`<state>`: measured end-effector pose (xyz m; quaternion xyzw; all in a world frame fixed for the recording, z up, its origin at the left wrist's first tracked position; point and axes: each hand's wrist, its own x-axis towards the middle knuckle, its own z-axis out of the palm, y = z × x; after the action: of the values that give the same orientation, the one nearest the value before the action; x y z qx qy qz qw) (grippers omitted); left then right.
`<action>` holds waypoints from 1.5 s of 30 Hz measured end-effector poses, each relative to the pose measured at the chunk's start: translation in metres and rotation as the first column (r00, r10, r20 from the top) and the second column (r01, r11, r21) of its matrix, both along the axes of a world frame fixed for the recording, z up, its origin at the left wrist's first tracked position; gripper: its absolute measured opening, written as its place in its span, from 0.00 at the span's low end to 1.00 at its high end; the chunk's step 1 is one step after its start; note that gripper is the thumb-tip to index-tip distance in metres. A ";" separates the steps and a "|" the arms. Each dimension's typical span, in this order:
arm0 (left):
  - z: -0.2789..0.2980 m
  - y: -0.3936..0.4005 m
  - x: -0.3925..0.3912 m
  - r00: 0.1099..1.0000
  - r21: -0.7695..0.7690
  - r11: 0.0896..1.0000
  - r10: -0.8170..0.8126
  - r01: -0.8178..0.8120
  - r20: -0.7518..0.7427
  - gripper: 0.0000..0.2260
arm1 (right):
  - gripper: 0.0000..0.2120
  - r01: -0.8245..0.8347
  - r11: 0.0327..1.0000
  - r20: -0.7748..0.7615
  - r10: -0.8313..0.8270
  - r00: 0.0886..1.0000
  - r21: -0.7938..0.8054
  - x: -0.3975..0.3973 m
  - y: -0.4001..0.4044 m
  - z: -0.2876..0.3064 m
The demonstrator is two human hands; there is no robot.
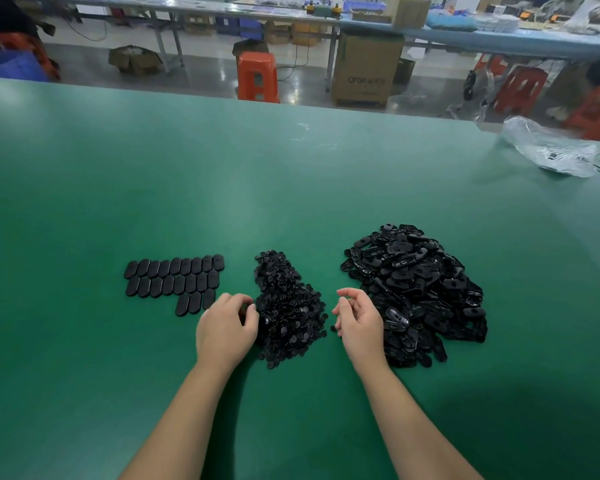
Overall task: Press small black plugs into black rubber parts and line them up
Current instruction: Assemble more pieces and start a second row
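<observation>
I'm at plug pickup: left hand point(226, 327) curls fingers into the plug pile point(288, 306), grip unclear, right hand point(359, 317) loosely curled, empty; next, grab a rubber part point(416, 292) to its right.

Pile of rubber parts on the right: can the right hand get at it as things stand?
Probably yes. The right hand hovers beside the pile of rubber parts, its curled fingers seemingly empty, with nothing between them.

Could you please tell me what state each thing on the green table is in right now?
lined-up rubber parts: flat, in three rows.
plug pile: loose heap, mid-table.
rubber part pile: loose heap, unsorted.
left hand: fingers curled at the plug pile's edge.
right hand: loosely curled, between the piles.
plastic bag: crumpled, far right.
</observation>
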<state>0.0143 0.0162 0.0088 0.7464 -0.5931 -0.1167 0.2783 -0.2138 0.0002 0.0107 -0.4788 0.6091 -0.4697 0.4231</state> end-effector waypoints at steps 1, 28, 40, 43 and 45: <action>-0.001 0.001 0.001 1.000 -0.007 1.000 0.003 -0.003 -0.004 0.07 | 0.08 -0.005 1.000 0.004 0.005 1.000 0.001 0.000 0.000 0.001; -0.004 -0.002 0.005 0.999 0.015 1.000 0.023 -0.023 -0.025 0.05 | 0.17 -0.265 0.877 -0.844 0.466 0.266 0.401 -0.098 -0.018 0.044; -0.004 -0.001 0.005 0.994 -0.011 0.999 0.032 -0.033 -0.105 0.08 | 0.16 -0.249 0.925 -0.900 0.350 0.261 0.288 -0.090 -0.021 0.045; -0.004 -0.001 0.005 0.992 -0.016 0.999 0.032 -0.034 -0.125 0.08 | 0.16 -0.280 0.926 -0.906 0.327 0.268 0.252 -0.086 -0.022 0.048; -0.003 0.000 0.005 0.991 -0.022 0.999 0.028 -0.031 -0.134 0.09 | 0.15 -0.309 0.924 -0.904 0.316 0.287 0.225 -0.082 -0.024 0.048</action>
<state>0.0190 0.0157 0.0056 0.7422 -0.5635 -0.1552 0.3279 -0.2955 -0.0235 0.0590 -0.7665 0.6357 -0.0219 0.0886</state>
